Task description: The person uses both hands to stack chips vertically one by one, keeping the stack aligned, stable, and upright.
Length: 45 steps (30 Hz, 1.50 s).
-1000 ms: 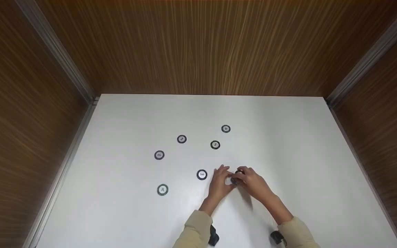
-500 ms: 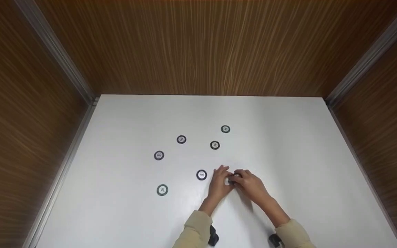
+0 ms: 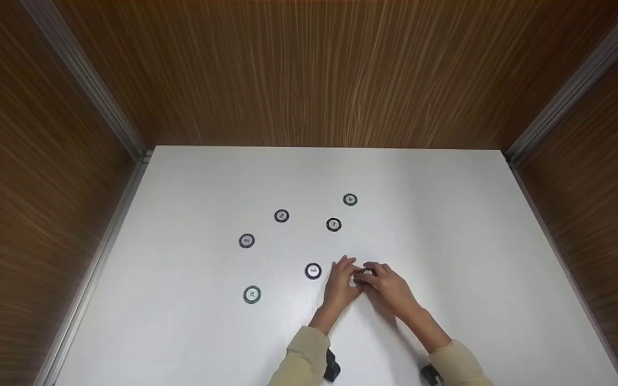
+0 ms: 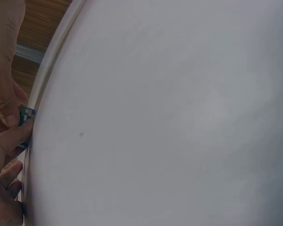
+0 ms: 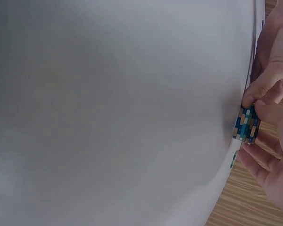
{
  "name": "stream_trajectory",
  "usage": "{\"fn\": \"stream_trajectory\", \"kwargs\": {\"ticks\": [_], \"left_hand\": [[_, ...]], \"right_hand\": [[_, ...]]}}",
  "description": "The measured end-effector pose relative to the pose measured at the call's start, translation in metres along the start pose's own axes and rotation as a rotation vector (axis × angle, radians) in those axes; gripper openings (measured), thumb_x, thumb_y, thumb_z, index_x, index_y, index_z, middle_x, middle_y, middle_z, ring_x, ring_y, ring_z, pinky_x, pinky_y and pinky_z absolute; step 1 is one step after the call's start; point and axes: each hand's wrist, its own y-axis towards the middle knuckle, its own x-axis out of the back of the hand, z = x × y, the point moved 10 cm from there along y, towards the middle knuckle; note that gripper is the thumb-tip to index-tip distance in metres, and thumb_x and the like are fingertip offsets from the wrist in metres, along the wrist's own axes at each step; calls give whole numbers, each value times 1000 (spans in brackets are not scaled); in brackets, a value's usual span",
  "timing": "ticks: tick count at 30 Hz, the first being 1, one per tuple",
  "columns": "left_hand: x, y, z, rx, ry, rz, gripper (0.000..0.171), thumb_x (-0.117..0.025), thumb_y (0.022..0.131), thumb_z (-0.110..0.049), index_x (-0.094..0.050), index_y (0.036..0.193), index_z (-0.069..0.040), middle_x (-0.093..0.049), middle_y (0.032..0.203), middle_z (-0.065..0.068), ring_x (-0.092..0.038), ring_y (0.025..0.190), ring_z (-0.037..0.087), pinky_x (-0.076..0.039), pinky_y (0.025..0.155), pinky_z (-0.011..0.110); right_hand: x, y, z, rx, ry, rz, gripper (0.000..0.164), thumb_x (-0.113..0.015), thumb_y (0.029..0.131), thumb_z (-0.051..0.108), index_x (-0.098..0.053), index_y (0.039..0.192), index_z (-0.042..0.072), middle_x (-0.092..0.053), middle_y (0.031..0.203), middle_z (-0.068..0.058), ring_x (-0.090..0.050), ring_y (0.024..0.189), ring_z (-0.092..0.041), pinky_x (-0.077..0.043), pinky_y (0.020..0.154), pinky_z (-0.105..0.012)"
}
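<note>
Nearest the camera, two beige sleeves [image 3: 303,359] reach onto the white table [image 3: 448,225], and the hands meet close together over a small stack of chips [image 5: 246,124]. The right hand [image 3: 389,287] has its thumb and fingertips [image 5: 258,92] curled round the stack's edge, pinching it from both sides; the right wrist view shows the blue, white and tan edge stripes of several chips pressed flat together on the tabletop. The left hand [image 3: 341,284] closes in from the other side, and in the left wrist view one fingertip [image 4: 12,113] and the thumb touch the striped rim, so it too grasps the stack, though how firmly I cannot tell. Such chips are probably stiff, light and smooth-faced, so a stack is likely to shear or spill if squeezed unevenly; the sound hold seems to be on the rim, from opposite sides, with the pile kept square. Just left of the left fingers lies a single chip [image 3: 313,271] flat on the table, and further left, slightly nearer the body, a green-rimmed chip [image 3: 252,294]. Beyond the fingers, well apart, lie four more: a dark chip [image 3: 333,224], one behind it [image 3: 350,199], and two off to the left [image 3: 281,215] [image 3: 247,240]. Wooden walls [image 3: 309,75] close the far side.
</note>
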Motion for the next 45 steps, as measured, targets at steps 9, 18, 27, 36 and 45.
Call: {"fn": "stream_trajectory", "kwargs": {"ticks": [9,18,27,36,45], "left_hand": [[-1,0,3,9,-26,16,36,-82,62,-14,-65,92,-4,-57,117,12,-43,120,32,-25,107,44],[-2,-1,3,3,-44,6,35,-82,61,-11,-65,92,-5,-57,116,12,-43,120,32,-25,107,45],[-1,-1,0,0,-29,7,35,-82,62,-12,-66,92,-5,-58,116,12,-44,120,31,-26,106,44],[1,3,5,75,29,158,52,-79,67,-17,-59,113,0,-53,125,11,-39,125,27,-25,107,36],[29,5,19,196,-2,221,50,-77,71,-14,-58,116,-2,-50,128,15,-37,125,34,-29,105,39]], "right_hand": [[-4,-6,-27,-123,266,36,59,-77,72,8,-51,125,10,-45,131,-13,-47,115,-31,-47,87,-48],[-13,-11,-46,-173,366,28,53,-78,71,12,-57,118,2,-50,126,-17,-39,122,-38,-32,100,-54],[-8,-9,-44,-94,361,-21,45,-80,68,14,-62,108,4,-49,126,-23,-32,122,-51,-20,97,-68],[-17,-6,-49,-194,355,76,45,-78,72,17,-61,112,7,-46,131,-20,-27,128,-44,-14,103,-63],[-15,-7,-48,-184,335,56,45,-79,69,13,-61,110,6,-47,129,-20,-30,126,-44,-17,102,-63]]}}
